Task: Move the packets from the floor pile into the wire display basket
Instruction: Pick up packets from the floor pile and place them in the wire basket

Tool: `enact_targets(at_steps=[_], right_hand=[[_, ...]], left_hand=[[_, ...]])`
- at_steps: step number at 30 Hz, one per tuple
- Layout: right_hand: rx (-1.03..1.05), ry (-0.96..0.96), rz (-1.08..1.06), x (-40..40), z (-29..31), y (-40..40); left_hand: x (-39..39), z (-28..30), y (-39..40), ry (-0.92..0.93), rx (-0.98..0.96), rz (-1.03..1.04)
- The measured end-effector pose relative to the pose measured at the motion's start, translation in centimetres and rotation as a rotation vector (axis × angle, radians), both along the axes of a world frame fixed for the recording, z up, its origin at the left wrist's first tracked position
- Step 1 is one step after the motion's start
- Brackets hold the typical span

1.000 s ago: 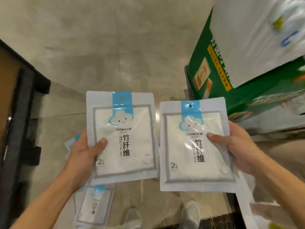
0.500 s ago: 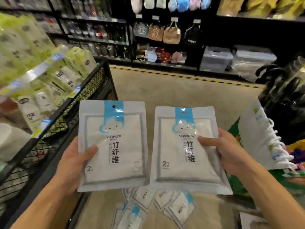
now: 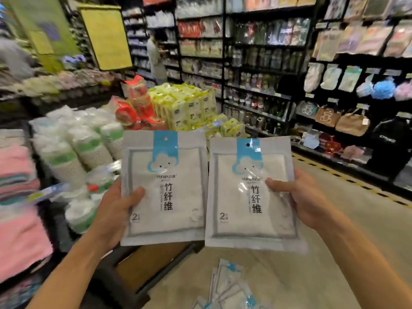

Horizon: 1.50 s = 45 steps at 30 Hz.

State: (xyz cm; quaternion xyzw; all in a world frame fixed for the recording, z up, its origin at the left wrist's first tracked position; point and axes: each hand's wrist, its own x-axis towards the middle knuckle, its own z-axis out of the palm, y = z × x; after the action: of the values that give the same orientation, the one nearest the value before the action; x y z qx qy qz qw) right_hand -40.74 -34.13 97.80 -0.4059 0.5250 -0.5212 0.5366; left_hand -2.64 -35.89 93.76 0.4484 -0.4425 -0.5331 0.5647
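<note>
I hold two flat white packets with a blue cloud label upright in front of me. My left hand (image 3: 113, 212) grips the left packet (image 3: 163, 188) by its left edge, thumb across the front. My right hand (image 3: 301, 201) grips the right packet (image 3: 249, 195) by its right edge, thumb on the front. The two packets sit side by side, nearly touching. The floor pile (image 3: 229, 286) of several more such packets lies below, at the bottom middle. The wire display basket itself is not clearly visible; a dark display stand (image 3: 124, 273) filled with goods is on my left.
The left display holds stacked paper cups (image 3: 73, 146), pink cloths (image 3: 17, 237), red packs and yellow packs (image 3: 185, 105). Dark shelving with hanging bags (image 3: 334, 117) lines the right. A person (image 3: 156, 59) stands far down the aisle. Beige floor (image 3: 334, 230) runs to the right.
My view has swung up from the floor to the aisle and the left display. Both hands keep the same hold on the packets, which have risen with the view.
</note>
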Motion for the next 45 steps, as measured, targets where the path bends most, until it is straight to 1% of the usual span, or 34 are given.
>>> enact_targets(at_steps=[2,5,9,13,15,17,22,25,31,34,38,43,45], right_hand=[[-0.037,-0.003,0.096,1.1,0.7,-0.1],[-0.073,-0.019,0.236,3.2,1.3,0.6],[-0.089,-0.045,0.395,7.0,1.2,2.6],[-0.065,-0.068,0.577,12.1,1.2,5.3],[-0.08,-0.059,0.668,15.0,1.7,7.0],[-0.108,-0.049,0.734,17.9,2.3,9.0],[-0.135,-0.065,0.892,26.0,3.2,14.8],[-0.112,-0.097,0.968,31.6,3.0,18.7],[-0.091,-0.123,1.107,42.6,1.8,27.9],[-0.064,-0.128,1.183,46.8,1.4,31.1],[-0.033,-0.135,1.237,51.1,1.0,33.5],[0.008,-0.112,1.278,56.5,-0.5,33.4],[0.024,-0.116,1.297,58.8,-1.3,32.6]], left_hand=[[1.0,0.6,3.7,0.029,-0.009,0.124],[2.2,1.1,10.3,0.004,0.007,0.253],[4.0,1.1,19.2,0.019,-0.007,0.439],[6.0,1.7,27.8,-0.051,0.019,0.589],[7.1,2.1,31.6,-0.048,0.012,0.681],[8.2,2.6,35.3,-0.01,-0.021,0.731],[11.9,2.8,44.5,0.008,-0.032,0.878],[15.0,2.3,50.5,-0.003,-0.007,0.996],[21.1,1.9,62.8,-0.053,0.088,1.136],[23.3,2.1,66.8,-0.029,0.07,1.199],[26.4,1.9,69.6,0.037,0.031,1.201],[31.2,-0.1,70.4,0.097,0.068,1.259],[33.0,-0.7,69.9,0.099,0.093,1.244]])
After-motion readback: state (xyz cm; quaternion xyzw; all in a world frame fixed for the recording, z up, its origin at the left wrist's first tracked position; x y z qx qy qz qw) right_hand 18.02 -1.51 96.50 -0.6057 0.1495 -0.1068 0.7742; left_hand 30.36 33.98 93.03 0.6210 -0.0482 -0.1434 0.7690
